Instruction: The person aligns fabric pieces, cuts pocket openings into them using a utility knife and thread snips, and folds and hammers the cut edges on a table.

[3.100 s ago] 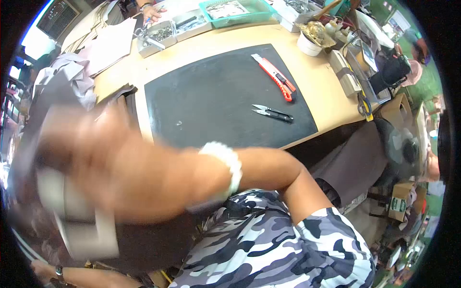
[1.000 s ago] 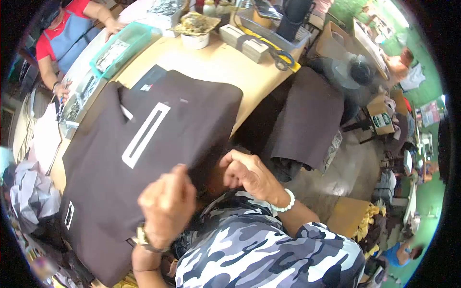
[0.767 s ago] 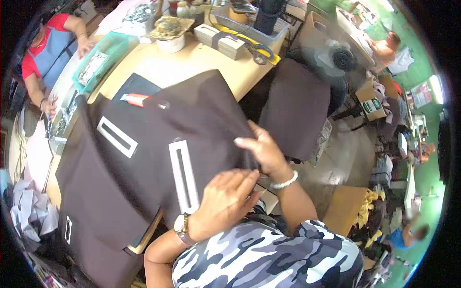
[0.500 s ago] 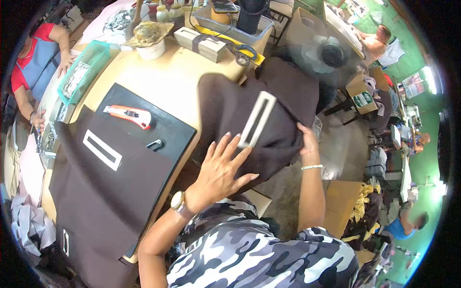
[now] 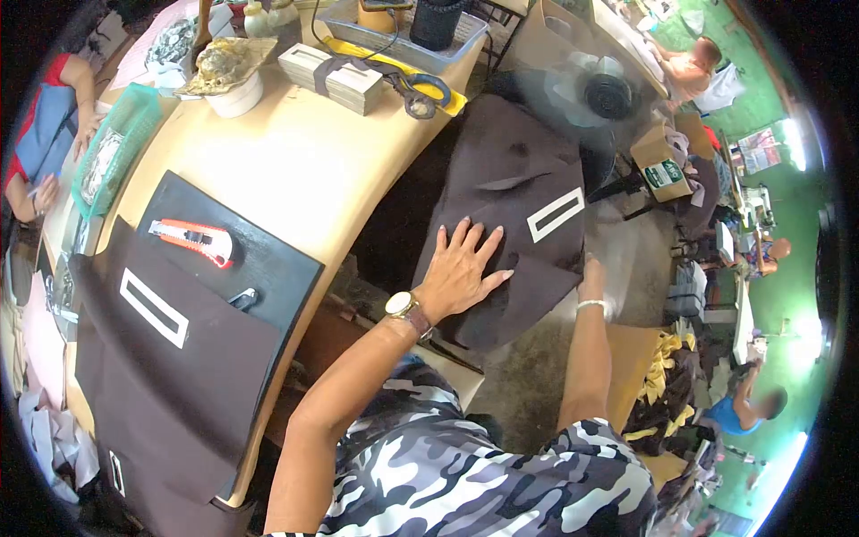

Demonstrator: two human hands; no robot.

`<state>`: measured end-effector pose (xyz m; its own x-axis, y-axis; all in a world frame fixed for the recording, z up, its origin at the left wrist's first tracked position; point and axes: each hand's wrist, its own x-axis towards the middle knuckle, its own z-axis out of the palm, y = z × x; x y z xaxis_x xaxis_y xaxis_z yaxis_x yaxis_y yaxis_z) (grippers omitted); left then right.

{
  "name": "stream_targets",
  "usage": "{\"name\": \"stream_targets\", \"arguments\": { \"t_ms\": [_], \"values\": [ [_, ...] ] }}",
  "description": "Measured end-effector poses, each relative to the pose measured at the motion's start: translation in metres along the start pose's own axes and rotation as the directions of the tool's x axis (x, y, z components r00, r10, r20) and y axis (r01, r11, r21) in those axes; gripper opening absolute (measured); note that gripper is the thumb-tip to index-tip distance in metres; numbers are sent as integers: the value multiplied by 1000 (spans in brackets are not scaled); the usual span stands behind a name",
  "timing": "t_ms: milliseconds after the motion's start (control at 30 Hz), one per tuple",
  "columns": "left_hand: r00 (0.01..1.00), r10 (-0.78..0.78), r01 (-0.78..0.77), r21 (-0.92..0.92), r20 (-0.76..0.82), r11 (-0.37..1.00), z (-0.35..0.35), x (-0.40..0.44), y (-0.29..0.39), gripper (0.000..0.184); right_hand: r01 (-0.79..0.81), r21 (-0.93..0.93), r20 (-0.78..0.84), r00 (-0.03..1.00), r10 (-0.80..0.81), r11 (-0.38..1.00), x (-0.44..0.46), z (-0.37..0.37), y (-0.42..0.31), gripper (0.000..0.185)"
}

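A dark brown fabric piece (image 5: 501, 170) lies spread beyond the table's edge, bearing a white rectangular frame patch (image 5: 557, 215). My left hand (image 5: 461, 273) rests on this fabric with fingers spread, to the left of the patch. At the fabric's right edge, my right hand (image 5: 591, 282) is closed on the border; most of its fingers are hidden. Another dark brown fabric piece (image 5: 179, 376) with a similar white frame (image 5: 154, 309) is draped over the table and partly over a black board (image 5: 268, 259). On that board lies an orange-and-white utility knife (image 5: 192, 240).
Strapped white strips (image 5: 331, 79), scissors (image 5: 429, 89) and a white tub (image 5: 235, 94) stand on the table (image 5: 295, 143). A fan (image 5: 608, 94) is beyond the fabric. A co-worker (image 5: 45, 134) works at the far left beside a green basket (image 5: 112, 152).
The held fabric has flattened and turned, and its white frame has shifted right and down. My left hand has moved right onto the fabric. The camera view has shifted too.
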<state>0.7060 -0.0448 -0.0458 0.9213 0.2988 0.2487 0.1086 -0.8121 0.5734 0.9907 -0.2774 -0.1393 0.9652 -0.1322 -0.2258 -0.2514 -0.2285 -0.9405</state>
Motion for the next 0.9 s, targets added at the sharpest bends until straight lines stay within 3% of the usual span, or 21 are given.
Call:
{"name": "stream_targets", "arguments": {
  "t_ms": [33, 67, 133, 200, 267, 367, 467, 500, 600, 733, 900],
  "values": [
    [1000, -7, 7, 18, -15, 1000, 2, 3, 0, 65, 296, -347, -136, 923, -360, 890, -6, 6, -6, 41],
    [1000, -15, 14, 25, 9, 1000, 4, 4, -2, 65, 453, -671, -125, 712, -691, 587, -13, 12, -11, 42],
    [997, -29, 27, 39, 66, 999, 3, 4, -3, 65, 695, -549, 207, 652, -729, 465, -99, 31, -86, 48],
    [999, -33, 31, 35, 31, 999, 10, 0, -4, 67, 878, -288, 582, 478, -658, 383, -104, 50, -94, 50],
    [999, -36, 36, 33, 10, 999, 14, -3, -5, 68, 894, -385, 702, 444, -556, 228, -109, 80, -92, 54],
    [998, -60, 60, 37, 0, 998, 15, -1, -9, 70, 763, -575, 592, 638, -493, 296, -96, 119, -92, 62],
    [993, -115, 115, 45, 5, 992, 14, 2, -13, 72, 702, -619, 583, 711, -394, 352, -66, 142, -101, 69],
    [991, -135, 135, 47, 8, 990, 12, 2, -14, 73, 698, -654, 578, 710, -404, 291, -64, 149, -104, 71],
    [983, -182, 182, 21, 14, 983, 10, -2, -14, 74, 673, -676, 563, 735, -379, 301, -65, 172, -104, 72],
    [990, -136, 136, 6, -32, 991, 10, -9, -11, 73, 635, -744, 595, 772, -224, 210, -68, 191, -116, 75],
    [995, -78, 77, -11, -56, 997, 7, -13, -5, 69, 679, -683, 608, 733, -305, 271, -50, 186, -119, 67]
  ]
}}
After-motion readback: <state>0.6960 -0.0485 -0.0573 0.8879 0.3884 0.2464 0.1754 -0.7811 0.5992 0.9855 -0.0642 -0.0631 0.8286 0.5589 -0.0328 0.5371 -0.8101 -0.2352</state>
